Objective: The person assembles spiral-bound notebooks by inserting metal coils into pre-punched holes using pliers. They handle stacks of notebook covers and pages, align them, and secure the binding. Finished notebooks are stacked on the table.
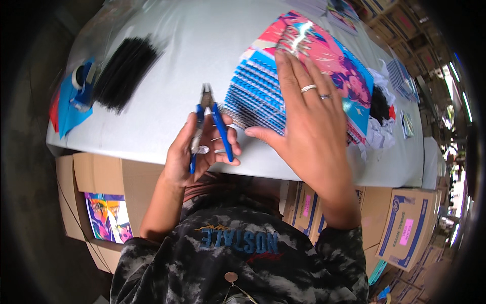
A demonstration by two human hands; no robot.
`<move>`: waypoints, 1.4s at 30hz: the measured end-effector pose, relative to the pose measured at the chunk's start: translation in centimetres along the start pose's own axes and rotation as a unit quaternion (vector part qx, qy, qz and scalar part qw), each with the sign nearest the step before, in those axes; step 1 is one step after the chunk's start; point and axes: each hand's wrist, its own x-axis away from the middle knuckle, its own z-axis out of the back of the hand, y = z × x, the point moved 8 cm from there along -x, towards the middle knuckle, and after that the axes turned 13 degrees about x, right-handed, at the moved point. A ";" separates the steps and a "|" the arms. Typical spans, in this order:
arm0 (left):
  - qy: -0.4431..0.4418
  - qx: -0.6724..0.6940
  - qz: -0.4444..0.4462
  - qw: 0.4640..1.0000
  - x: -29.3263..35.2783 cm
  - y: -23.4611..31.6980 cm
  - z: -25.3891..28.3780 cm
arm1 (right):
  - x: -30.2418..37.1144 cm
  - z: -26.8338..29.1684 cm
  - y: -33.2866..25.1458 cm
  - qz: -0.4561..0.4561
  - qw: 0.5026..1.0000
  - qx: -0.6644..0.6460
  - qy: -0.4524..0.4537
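My left hand (176, 159) holds blue-handled wire cutters (206, 101), fingers curled beneath them and the jaws pointing away from me. My right hand (310, 107) is stretched flat over a fanned stack of spiral notebooks (344, 66), with two rings on its fingers. Pink and blue artwork covers the top notebook. Toward my left hand, the several spiral-bound edges show as stepped rows. Whether the right palm presses on the stack or hovers just above it, I cannot tell.
On the white table (177, 66), a bundle of thin black strands (126, 73) lies at the left beside a blue tape dispenser (83, 88). Crumpled white material (382, 129) sits right of the notebooks. An open carton (104, 175) and closed cartons (410, 228) stand below the near edge.
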 end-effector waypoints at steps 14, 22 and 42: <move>-0.065 0.018 0.090 0.994 -1.9 -1.6 0.5 | 0.3 -3.2 -0.2 -0.015 0.990 0.138 0.039; 0.058 -0.056 0.070 0.994 -0.6 -1.0 -0.2 | 0.6 -3.0 -0.4 -0.016 0.990 0.134 0.028; 0.163 -0.629 -0.118 0.751 -0.8 2.8 -1.0 | 0.0 -3.1 -0.1 -0.002 0.985 0.165 0.058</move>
